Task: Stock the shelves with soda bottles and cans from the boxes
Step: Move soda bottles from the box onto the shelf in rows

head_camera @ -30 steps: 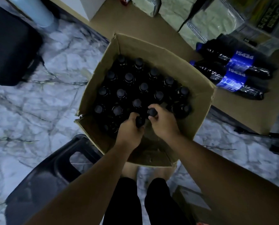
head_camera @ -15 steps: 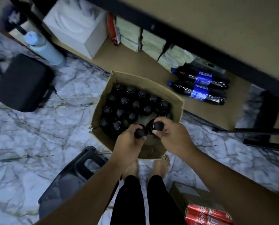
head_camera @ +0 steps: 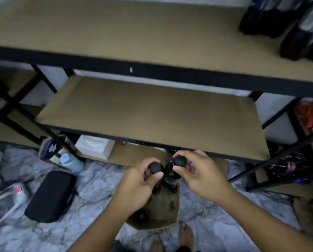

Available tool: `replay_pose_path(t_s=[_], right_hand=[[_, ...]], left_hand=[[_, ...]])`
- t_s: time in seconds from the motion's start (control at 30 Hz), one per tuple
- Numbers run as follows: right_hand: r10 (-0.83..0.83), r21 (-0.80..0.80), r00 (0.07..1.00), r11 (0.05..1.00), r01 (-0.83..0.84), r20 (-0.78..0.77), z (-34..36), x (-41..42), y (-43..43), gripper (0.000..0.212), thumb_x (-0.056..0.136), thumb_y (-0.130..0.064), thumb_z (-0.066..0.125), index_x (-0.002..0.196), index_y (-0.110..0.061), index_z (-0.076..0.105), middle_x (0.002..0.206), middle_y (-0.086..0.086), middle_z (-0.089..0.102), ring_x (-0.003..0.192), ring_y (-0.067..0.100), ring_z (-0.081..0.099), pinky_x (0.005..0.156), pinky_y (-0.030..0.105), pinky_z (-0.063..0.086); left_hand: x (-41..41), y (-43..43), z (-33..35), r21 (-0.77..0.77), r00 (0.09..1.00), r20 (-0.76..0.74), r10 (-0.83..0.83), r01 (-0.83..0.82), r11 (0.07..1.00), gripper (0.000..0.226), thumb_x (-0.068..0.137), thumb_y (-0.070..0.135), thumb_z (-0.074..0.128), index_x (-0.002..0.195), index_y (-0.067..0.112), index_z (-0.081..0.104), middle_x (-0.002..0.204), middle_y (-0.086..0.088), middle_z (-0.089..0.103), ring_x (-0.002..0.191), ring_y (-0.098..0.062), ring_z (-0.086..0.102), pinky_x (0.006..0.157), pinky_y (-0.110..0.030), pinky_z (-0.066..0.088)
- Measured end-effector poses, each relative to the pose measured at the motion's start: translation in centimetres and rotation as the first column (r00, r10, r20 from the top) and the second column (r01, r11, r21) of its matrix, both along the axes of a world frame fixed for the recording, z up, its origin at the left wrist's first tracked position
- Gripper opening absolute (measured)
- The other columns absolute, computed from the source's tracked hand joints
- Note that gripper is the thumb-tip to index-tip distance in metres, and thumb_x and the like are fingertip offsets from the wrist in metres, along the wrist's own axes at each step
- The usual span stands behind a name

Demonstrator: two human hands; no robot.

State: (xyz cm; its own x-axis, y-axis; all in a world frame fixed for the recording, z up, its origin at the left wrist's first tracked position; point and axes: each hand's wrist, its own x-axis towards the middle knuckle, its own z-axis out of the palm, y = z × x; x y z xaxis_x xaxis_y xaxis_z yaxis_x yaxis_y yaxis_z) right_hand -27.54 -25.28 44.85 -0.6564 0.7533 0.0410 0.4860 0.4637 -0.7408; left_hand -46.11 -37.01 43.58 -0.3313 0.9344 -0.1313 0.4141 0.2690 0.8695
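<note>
Bottles (head_camera: 154, 167) rose from box (head_camera: 152, 220) toward shelf (head_camera: 152, 113) | left hand (head_camera: 137, 180), right hand (head_camera: 201, 177) each gripped one neck below the cap | judged heavy, slick; neck holds best.

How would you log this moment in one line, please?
left hand: grips left bottle | right hand: grips right bottle | both above box | shelf: ahead

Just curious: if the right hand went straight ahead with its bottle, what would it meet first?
Likely the front edge of the middle shelf, just beyond the right hand and its bottle. If the hand is higher, the board looks free; depth is unclear.
</note>
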Motion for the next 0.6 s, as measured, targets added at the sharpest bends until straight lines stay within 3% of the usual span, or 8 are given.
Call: replay_pose_path(t_s=[0.23, 0.3, 0.43, 0.6], right_hand=[[-0.084, 0.117, 0.982, 0.988, 0.104, -0.168, 14.0, 0.8, 0.7, 0.018, 0.088, -0.036, 0.077, 0.104, -0.036, 0.07, 0.067, -0.006, 0.056, 0.085, 0.008, 0.052, 0.076, 0.015, 0.041], [-0.087, 0.163, 0.98, 0.98, 0.116, -0.179, 17.8, 1.1, 1.3, 0.017, 0.09, -0.039, 0.075, 0.105, -0.036, 0.069, 0.067, -0.006, 0.057, 0.081, 0.007, 0.052, 0.072, 0.014, 0.038], [-0.1, 0.225, 0.966, 0.962, 0.155, -0.237, 24.4, 1.6, 2.5, 0.012, 0.092, -0.043, 0.07, 0.101, -0.034, 0.068, 0.062, -0.009, 0.049, 0.062, 0.004, 0.049, 0.062, 0.014, 0.037], [-0.146, 0.282, 0.925, 0.926, 0.253, -0.352, 30.2, 2.1, 4.5, 0.012, 0.091, -0.044, 0.071, 0.096, -0.034, 0.07, 0.058, -0.011, 0.046, 0.058, 0.004, 0.047, 0.059, 0.015, 0.037]], left_hand=[[-0.8, 2.9, 14.9, 0.2, 0.987, -0.144, -0.069, 0.098, 0.975, 0.016, 0.092, 0.023, 0.074, 0.098, 0.037, 0.068, 0.062, 0.018, 0.049, 0.058, -0.004, 0.043, 0.061, -0.023, 0.04], [-0.8, 3.7, 19.1, 0.254, 0.986, -0.144, -0.082, 0.117, 0.96, 0.013, 0.093, 0.024, 0.073, 0.099, 0.035, 0.071, 0.061, 0.016, 0.048, 0.059, -0.004, 0.043, 0.064, -0.027, 0.043], [-0.6, 5.3, 26.3, 0.332, 0.976, -0.179, -0.124, 0.179, 0.926, 0.005, 0.095, 0.026, 0.071, 0.097, 0.029, 0.073, 0.065, 0.01, 0.049, 0.057, -0.002, 0.042, 0.059, -0.016, 0.036], [0.0, 8.1, 32.9, 0.449, 0.973, -0.202, -0.108, 0.19, 0.873, 0.005, 0.095, 0.027, 0.071, 0.091, 0.025, 0.073, 0.064, 0.01, 0.049, 0.055, -0.003, 0.041, 0.056, -0.017, 0.037]])
